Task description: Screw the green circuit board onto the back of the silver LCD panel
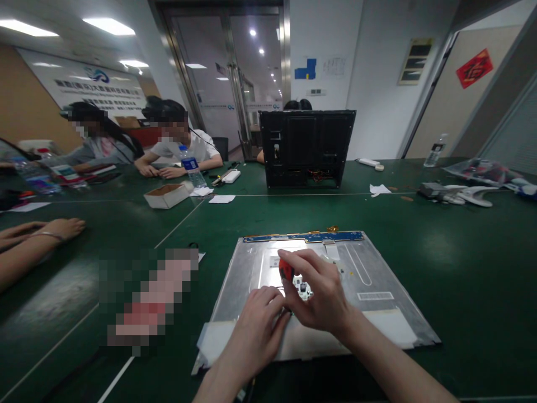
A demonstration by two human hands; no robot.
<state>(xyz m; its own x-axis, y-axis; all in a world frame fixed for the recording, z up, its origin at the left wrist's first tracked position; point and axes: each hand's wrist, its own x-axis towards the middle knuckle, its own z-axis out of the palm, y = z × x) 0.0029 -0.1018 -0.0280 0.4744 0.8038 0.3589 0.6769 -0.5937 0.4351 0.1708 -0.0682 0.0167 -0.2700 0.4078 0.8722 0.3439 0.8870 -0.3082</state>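
Note:
A flat silver display panel (260, 280) lies on the green table in front of me, with a blue circuit strip (302, 237) along its far edge. Over its middle, my right hand (316, 288) grips the red and black handle of a screwdriver (286, 269), held upright between thumb and fingers. The tip is hidden behind my fingers. Beside it, my left hand (262, 313) rests low on the panel with thumb and fingers drawn together; whatever they pinch is hidden. Partly behind my right hand shows a small green-white circuit board (302, 287).
Beyond the panel stands a black monitor housing (308, 148). A white box (166, 196) and a water bottle (193, 168) are at the far left. A co-worker's forearm (46, 238) lies at the left. Grey-white parts (457, 193) and another bottle (436, 151) are at the right.

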